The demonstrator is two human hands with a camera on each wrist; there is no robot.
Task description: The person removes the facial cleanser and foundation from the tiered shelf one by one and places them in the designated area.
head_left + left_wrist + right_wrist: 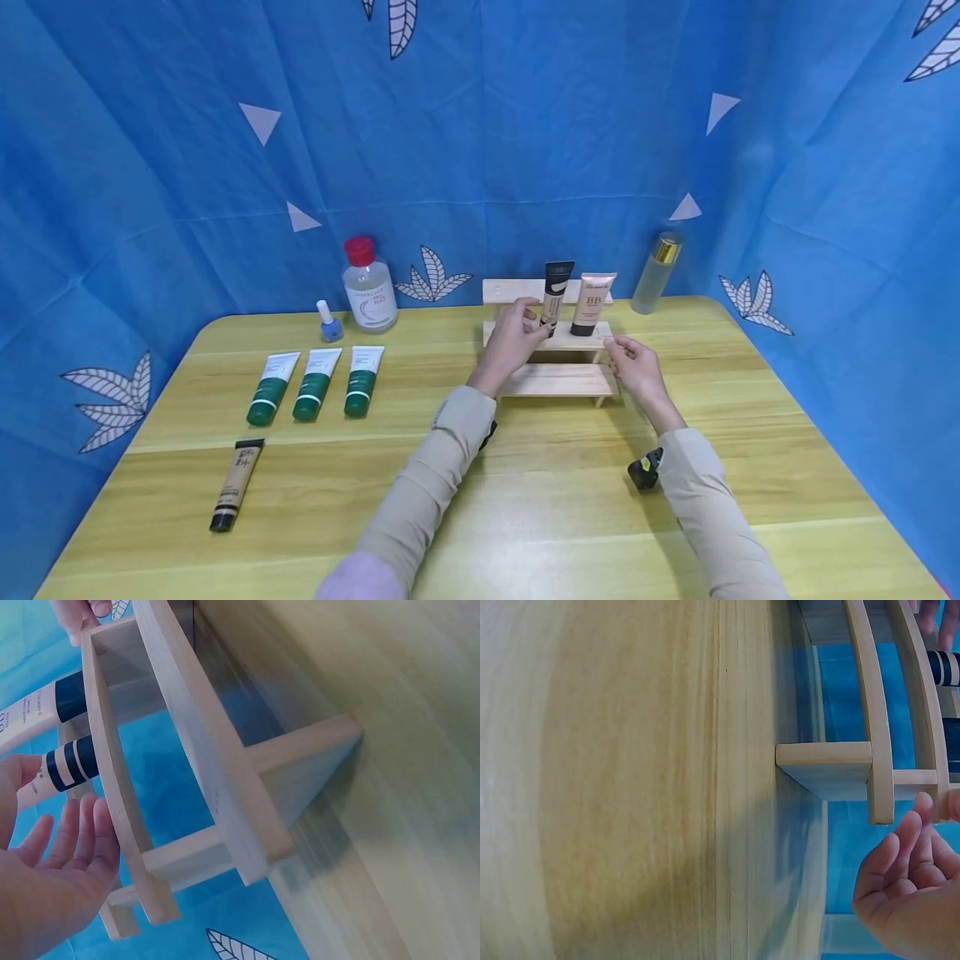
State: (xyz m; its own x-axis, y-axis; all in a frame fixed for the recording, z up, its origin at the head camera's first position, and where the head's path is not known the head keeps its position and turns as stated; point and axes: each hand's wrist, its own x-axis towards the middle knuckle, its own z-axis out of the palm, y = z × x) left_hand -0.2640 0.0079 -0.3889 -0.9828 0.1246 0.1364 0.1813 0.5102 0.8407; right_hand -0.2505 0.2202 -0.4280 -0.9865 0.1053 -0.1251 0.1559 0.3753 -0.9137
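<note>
With the left hand [513,342], pinching the black-topped tube [555,290], near upright along its long axis, at the middle step of the wooden rack [558,381]. With the right hand [636,367], apparently pinching that step's right end. Closest to the left fingertips; from the right hand, leftward past the pink tube [592,302].

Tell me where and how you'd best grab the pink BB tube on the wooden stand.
Probably by the middle of its body, from the right: the pink tube stands cap down, its broad body above the wooden shelf, while the left hand and black-topped tube crowd its left.
</note>
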